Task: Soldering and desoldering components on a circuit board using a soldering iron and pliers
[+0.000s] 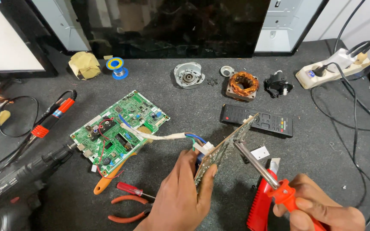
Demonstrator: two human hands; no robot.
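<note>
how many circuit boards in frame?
2. A large green board lies flat on the mat, left of centre. A smaller board is held edge-on in the left hand, with the soldering iron against it. None hidden, apparently.

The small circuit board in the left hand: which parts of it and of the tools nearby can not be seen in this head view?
- Small circuit board: seen edge-on, its faces barely show; left hand covers its lower end.
- Soldering iron: tip meets the board, the exact joint is too small; right hand hides the handle.
- Red tool: cut by the bottom edge.
- Power drill: cut by the left corner.
</note>
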